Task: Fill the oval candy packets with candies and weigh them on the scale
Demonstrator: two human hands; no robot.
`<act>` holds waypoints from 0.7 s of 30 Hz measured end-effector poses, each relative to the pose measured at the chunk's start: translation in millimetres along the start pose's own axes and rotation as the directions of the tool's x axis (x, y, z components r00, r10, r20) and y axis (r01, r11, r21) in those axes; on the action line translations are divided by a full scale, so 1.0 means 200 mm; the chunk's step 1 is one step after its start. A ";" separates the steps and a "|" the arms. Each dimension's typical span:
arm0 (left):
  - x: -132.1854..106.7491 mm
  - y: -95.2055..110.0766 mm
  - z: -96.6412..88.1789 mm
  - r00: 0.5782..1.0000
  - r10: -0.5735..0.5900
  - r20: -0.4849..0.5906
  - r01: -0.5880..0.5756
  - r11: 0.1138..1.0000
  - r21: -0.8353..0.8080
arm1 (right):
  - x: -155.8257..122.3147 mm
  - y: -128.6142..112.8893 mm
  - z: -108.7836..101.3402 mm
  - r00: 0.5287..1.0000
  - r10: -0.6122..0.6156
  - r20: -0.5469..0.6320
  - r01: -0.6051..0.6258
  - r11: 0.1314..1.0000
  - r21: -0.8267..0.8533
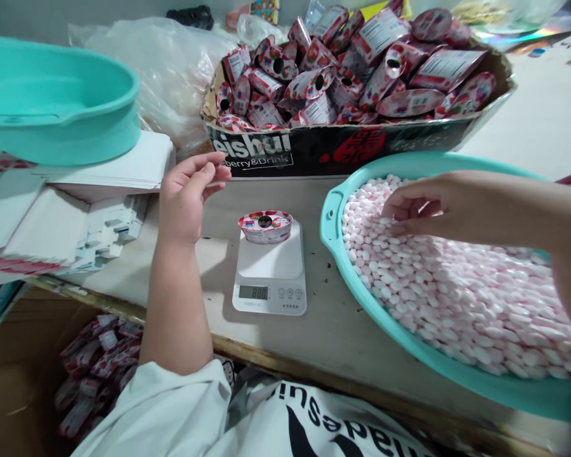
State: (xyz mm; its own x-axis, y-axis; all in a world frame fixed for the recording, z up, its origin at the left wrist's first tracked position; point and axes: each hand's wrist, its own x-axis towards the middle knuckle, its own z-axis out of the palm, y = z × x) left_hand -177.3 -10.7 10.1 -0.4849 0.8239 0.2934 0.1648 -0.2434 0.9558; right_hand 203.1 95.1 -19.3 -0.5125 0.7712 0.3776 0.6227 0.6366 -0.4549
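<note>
A small oval packet [265,227] with a red fruit print and a dark round hole in its top sits on the back of a white digital scale [270,270]. Just left of the scale, my left hand [190,197] is raised with loosely bent fingers apart, holding nothing. My right hand [421,204] reaches into a turquoise basin [332,219] of small pale pink and white oval candies [428,285]. Its thumb and fingers are pinched together at the candies' surface, and the fingertips are partly hidden among them.
Behind the scale stands a cut-down black cardboard box [309,149] heaped with similar packets. At left a second turquoise basin [61,136] rests on stacked white cartons [52,216]. Below the table edge, a brown box [23,355] holds more packets. Plastic bags [162,70] lie behind.
</note>
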 end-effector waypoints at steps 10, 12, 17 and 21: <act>-0.06 0.06 0.01 0.913 -0.021 0.407 -0.144 0.918 0.370 | 0.27 0.04 -0.12 0.816 -0.038 0.577 0.038 0.999 0.012; -0.08 0.09 0.04 0.839 -0.145 0.524 -0.190 0.825 0.533 | 0.29 0.00 -0.15 0.874 -0.039 0.484 0.046 0.999 -0.003; -0.10 0.13 0.08 0.789 -0.227 0.571 -0.294 0.677 0.675 | 0.25 -0.20 -0.19 0.970 -0.159 0.186 0.144 0.985 0.089; -0.07 0.09 0.07 0.753 -0.381 0.536 -0.209 0.635 0.744 | 0.23 -0.33 -0.15 0.946 -0.259 0.193 0.238 0.963 0.124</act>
State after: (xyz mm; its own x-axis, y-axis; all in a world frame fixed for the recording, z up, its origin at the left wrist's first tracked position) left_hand -155.9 -19.7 22.1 0.0326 0.9878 -0.1524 0.8449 0.0542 0.5322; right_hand 155.8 88.6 51.9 -0.7603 0.5657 0.3192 0.4045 0.7968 -0.4488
